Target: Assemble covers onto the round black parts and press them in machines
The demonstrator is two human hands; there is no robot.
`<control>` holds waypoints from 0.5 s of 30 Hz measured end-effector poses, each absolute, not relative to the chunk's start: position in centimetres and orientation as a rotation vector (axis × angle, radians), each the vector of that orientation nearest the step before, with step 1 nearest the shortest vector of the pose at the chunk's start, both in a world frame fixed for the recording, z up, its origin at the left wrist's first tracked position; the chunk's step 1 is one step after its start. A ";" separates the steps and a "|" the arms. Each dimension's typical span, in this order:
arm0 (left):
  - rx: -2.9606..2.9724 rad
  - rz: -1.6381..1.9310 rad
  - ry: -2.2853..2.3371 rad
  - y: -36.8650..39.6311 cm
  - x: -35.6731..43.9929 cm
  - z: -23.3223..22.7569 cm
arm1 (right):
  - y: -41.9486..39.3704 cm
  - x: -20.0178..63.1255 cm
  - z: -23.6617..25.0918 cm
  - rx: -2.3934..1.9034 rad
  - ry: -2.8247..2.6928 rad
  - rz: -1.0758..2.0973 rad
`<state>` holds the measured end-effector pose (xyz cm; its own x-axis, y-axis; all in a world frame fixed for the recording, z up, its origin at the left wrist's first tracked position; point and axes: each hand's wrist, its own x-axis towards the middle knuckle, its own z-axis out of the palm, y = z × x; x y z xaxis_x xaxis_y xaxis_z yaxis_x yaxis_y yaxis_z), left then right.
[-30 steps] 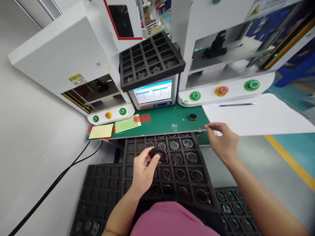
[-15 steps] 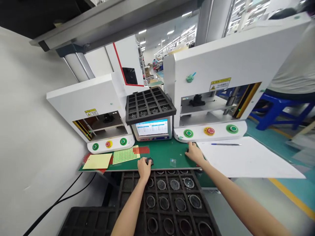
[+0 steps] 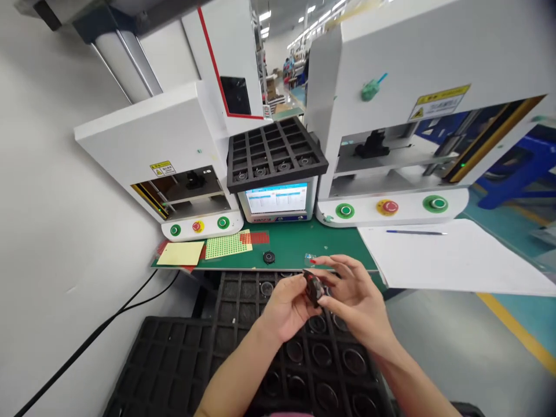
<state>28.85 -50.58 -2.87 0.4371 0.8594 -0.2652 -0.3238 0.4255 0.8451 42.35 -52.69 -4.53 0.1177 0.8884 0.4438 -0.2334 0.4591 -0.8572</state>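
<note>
Above the foam tray, my left hand [image 3: 284, 307] pinches a dark, round piece that looks like a watch case [image 3: 313, 288], tilted on edge. My right hand [image 3: 362, 304] grips the same piece from the other side with its thumb and fingers, while its index finger reaches out past it. A small red spot shows at that fingertip, and another red patch lies on the piece. On the green work surface [image 3: 286, 237] rests a second black round part [image 3: 269, 257], apart from both hands. A small clear plastic piece [image 3: 309, 258] lies just beyond my right fingertips.
A black foam tray [image 3: 237, 295] of glassy round parts is below my hands. Two white presses [image 3: 147, 139] with buttons flank a screen [image 3: 278, 200], which has another foam tray [image 3: 278, 152] above it. Dotted sticker sheet [image 3: 228, 244], paper [image 3: 460, 260] and pen [image 3: 417, 233] lie around.
My left hand has left the black round part on the green surface. My right hand has come from the right side of the surface, and both hands now meet on the watch case. The view has shifted.
</note>
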 end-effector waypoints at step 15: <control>1.962 1.354 0.833 -55.6 25.8 1.3 | -59.1 41.4 0.6 -0.818 -1.219 0.524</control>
<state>25.82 -55.65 1.28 0.2807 0.7754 0.5657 0.1552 -0.6183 0.7705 41.41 -59.07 0.63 0.2840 0.7416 0.6077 0.0695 0.6163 -0.7845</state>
